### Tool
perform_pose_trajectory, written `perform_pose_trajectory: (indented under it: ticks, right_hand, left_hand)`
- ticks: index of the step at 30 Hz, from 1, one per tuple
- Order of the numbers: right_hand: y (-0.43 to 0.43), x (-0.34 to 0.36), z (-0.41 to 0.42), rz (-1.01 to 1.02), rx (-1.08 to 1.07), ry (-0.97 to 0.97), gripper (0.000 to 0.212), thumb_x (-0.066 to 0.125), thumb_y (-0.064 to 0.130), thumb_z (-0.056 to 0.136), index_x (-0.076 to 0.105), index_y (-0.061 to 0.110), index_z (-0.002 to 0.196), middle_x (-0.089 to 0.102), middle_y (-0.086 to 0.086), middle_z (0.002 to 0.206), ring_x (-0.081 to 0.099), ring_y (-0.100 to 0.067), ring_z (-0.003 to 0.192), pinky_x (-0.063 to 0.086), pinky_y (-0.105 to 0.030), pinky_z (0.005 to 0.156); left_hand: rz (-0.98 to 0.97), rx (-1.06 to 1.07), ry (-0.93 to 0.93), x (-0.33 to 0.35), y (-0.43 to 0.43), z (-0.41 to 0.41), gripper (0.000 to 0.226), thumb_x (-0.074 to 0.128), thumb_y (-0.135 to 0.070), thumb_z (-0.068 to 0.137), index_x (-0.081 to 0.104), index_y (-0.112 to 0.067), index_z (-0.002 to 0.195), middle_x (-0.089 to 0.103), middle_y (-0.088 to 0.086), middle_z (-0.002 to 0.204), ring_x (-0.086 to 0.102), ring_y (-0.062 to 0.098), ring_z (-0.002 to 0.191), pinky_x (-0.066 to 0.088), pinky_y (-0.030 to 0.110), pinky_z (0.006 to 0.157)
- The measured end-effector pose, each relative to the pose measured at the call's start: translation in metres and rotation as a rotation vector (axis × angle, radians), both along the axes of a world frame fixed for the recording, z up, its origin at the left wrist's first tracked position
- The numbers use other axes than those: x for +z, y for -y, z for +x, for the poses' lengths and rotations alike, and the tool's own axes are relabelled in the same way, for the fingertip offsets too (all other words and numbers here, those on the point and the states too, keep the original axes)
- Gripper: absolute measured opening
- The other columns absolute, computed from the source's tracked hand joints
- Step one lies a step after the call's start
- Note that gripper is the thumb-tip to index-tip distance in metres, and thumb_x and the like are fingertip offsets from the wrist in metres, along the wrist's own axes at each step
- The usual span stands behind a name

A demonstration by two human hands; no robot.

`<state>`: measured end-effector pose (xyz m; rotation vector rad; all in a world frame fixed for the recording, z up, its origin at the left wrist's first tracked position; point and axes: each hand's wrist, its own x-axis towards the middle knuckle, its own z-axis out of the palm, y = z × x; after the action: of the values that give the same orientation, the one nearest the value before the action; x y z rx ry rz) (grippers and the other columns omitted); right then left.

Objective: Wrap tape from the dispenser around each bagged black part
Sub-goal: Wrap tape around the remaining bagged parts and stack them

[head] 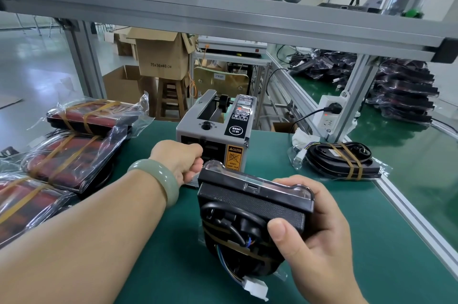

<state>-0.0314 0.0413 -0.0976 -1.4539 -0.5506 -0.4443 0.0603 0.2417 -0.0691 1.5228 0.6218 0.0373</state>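
Observation:
A grey tape dispenser [213,127] stands at the middle of the green table. My left hand [182,158], with a pale green bangle on the wrist, is at the dispenser's front slot, fingers curled; what they pinch is hidden behind the part. My right hand [314,236] grips a bagged black part [250,209] tilted up in front of the dispenser; brown tape crosses its lower half, and wires with a white plug hang from it.
Several taped bagged parts [71,155] lie stacked at the left. One more taped part [342,160] lies at the right near an aluminium rail. A white socket [329,112] with a plugged cable sits on the frame post. Piled bagged parts [401,90] fill the far right belt.

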Motion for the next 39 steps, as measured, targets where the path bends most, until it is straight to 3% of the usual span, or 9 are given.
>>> perform_pose_trajectory:
  ticks: [2,5,8,13,16,19,22,32,39]
  right_hand:
    - [0.001,0.000,0.000,-0.001,-0.005,0.009,0.037,0.073,0.033,0.067,0.064,0.031,0.103,0.070,0.004,0.092,0.068,-0.013,0.077,0.054,-0.021,0.069]
    - [0.003,0.000,0.000,-0.001,-0.012,-0.003,0.038,0.073,0.034,0.066,0.064,0.032,0.103,0.070,0.002,0.092,0.068,-0.015,0.078,0.054,-0.022,0.070]
    - [0.007,0.003,0.001,-0.049,-0.010,0.019,0.041,0.071,0.033,0.069,0.062,0.033,0.108,0.068,0.002,0.099,0.067,-0.018,0.084,0.053,-0.025,0.075]
    - [0.008,0.010,0.003,-0.185,-0.172,0.250,0.030,0.069,0.026,0.071,0.061,0.018,0.099,0.064,-0.005,0.108,0.062,-0.019,0.101,0.047,-0.025,0.087]
    - [0.006,0.014,0.005,-0.219,-0.228,0.308,0.022,0.072,0.026,0.071,0.060,0.014,0.085,0.063,-0.008,0.101,0.061,-0.017,0.100,0.046,-0.024,0.086]
    - [0.003,0.018,0.007,-0.272,-0.232,0.350,0.023,0.073,0.027,0.070,0.060,0.012,0.081,0.062,-0.004,0.097,0.061,-0.014,0.096,0.045,-0.022,0.084]
    - [-0.001,0.021,0.007,-0.319,-0.247,0.391,0.027,0.073,0.028,0.071,0.061,0.007,0.081,0.061,-0.005,0.097,0.060,-0.014,0.095,0.045,-0.020,0.083]
    - [-0.015,0.020,0.004,-0.358,-0.309,0.438,0.028,0.073,0.026,0.073,0.068,0.002,0.084,0.061,-0.006,0.091,0.059,-0.012,0.091,0.046,-0.018,0.081]
    - [-0.012,0.019,0.005,-0.361,-0.320,0.434,0.028,0.073,0.027,0.074,0.067,0.002,0.085,0.062,-0.004,0.092,0.059,-0.015,0.092,0.046,-0.019,0.081]
  left_hand:
    - [-0.044,-0.004,-0.027,0.001,-0.001,0.001,0.018,0.057,-0.003,0.084,0.055,-0.003,0.066,0.058,0.010,0.055,0.056,0.022,0.060,0.053,0.036,0.072]
    - [-0.108,-0.066,-0.033,0.003,-0.007,-0.012,0.023,0.057,-0.009,0.085,0.054,-0.011,0.063,0.053,-0.002,0.041,0.051,0.008,0.037,0.041,0.016,0.039]
    - [-0.163,-0.100,0.042,0.008,-0.012,-0.033,0.020,0.060,-0.014,0.087,0.057,-0.013,0.067,0.056,-0.004,0.044,0.050,0.004,0.033,0.038,0.012,0.034]
    - [-0.203,-0.180,0.221,0.031,-0.012,-0.074,0.015,0.063,-0.017,0.083,0.062,-0.015,0.068,0.064,0.001,0.059,0.057,0.008,0.045,0.044,0.016,0.038]
    - [-0.207,-0.237,0.304,0.044,-0.004,-0.092,0.013,0.077,-0.029,0.061,0.071,-0.019,0.057,0.067,0.002,0.066,0.061,0.010,0.053,0.047,0.020,0.046]
    - [-0.090,-0.206,0.396,0.047,0.008,-0.103,0.013,0.074,-0.037,0.053,0.075,-0.025,0.058,0.072,-0.007,0.075,0.065,0.009,0.075,0.045,0.027,0.069]
    - [-0.032,-0.220,0.494,0.047,0.023,-0.109,0.017,0.068,-0.038,0.056,0.078,-0.027,0.065,0.072,-0.024,0.090,0.061,-0.012,0.097,0.037,0.024,0.086]
    - [0.119,-0.233,0.492,0.034,0.037,-0.104,0.040,0.063,-0.035,0.059,0.068,0.002,0.071,0.066,-0.035,0.076,0.038,-0.029,0.111,0.030,0.020,0.089]
    - [0.111,-0.227,0.477,0.030,0.038,-0.101,0.038,0.063,-0.033,0.060,0.067,0.004,0.067,0.072,-0.023,0.085,0.050,-0.013,0.116,0.035,0.026,0.097]
